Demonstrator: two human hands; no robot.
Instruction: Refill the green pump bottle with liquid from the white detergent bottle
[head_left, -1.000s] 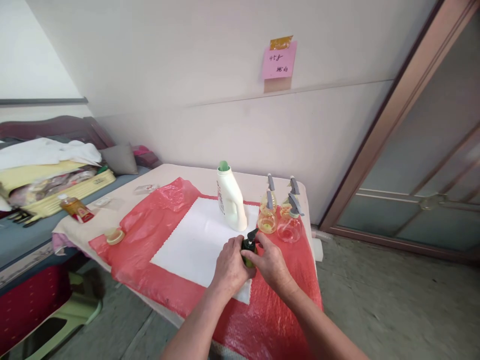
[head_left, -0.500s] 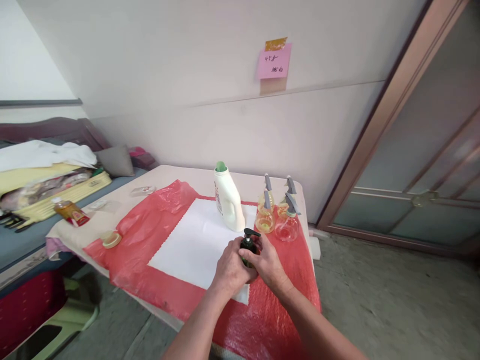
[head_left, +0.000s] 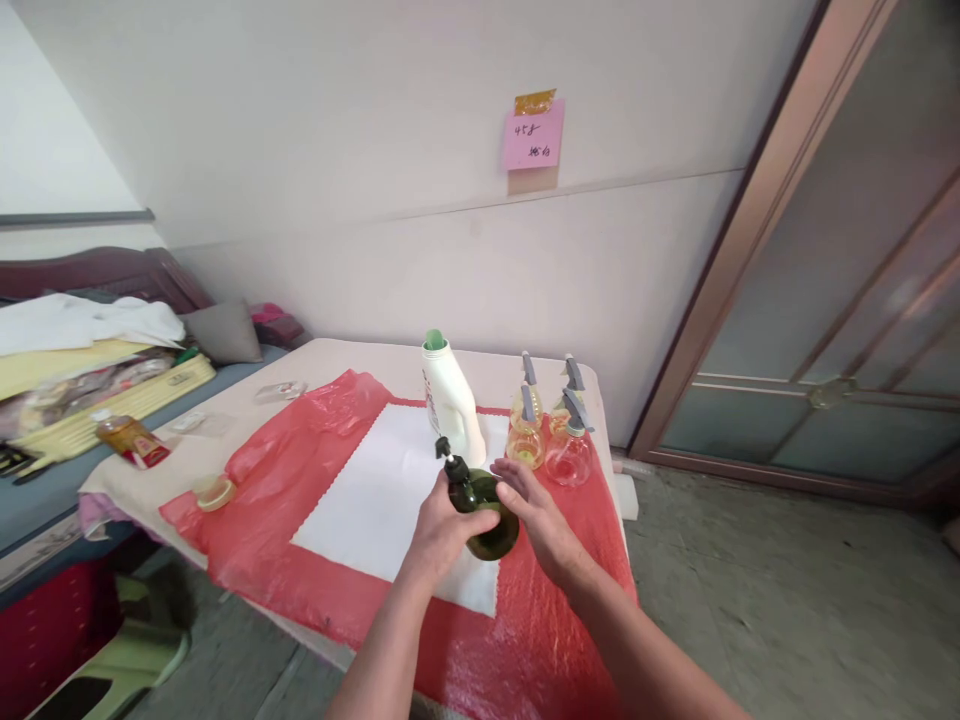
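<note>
A table (head_left: 352, 352) with a pale cloth top stands against the wall, and a red plastic sheet (head_left: 300, 470) covers most of its near half. A white mat (head_left: 375, 490) with a scalloped edge lies in the middle of that sheet. To the left, a bed (head_left: 45, 480) carries folded bedding (head_left: 82, 330) and a yellow tray, cut off by the frame edge. On the right a sliding glass door (head_left: 840, 330) in a brown frame fills the view.

At the back of the mat stands a white detergent bottle (head_left: 450, 405) with a green cap, upright. Just beside it on the right is a cluster of clear spray bottles (head_left: 547, 440) with grey trigger heads; they hold yellowish liquid and overlap one another, so their count is hard to fix. These stand directly behind the hands.

The dark green pump bottle (head_left: 484, 510) is held above the mat's near right corner, tilted with its black pump head pointing up and to the left. The left hand (head_left: 442, 525) is wrapped around its body in a closed grip. The right hand (head_left: 536, 520) lies against the bottle's right side with fingers loosely spread; whether it grips is unclear, as the bottle hides the palm.

A pink sticky note (head_left: 532, 138) on the wall bears handwriting too small to read. A roll of tape (head_left: 213, 491) lies at the sheet's left edge, and a small bottle (head_left: 127, 440) with a red label lies on its side near the table's left end.
</note>
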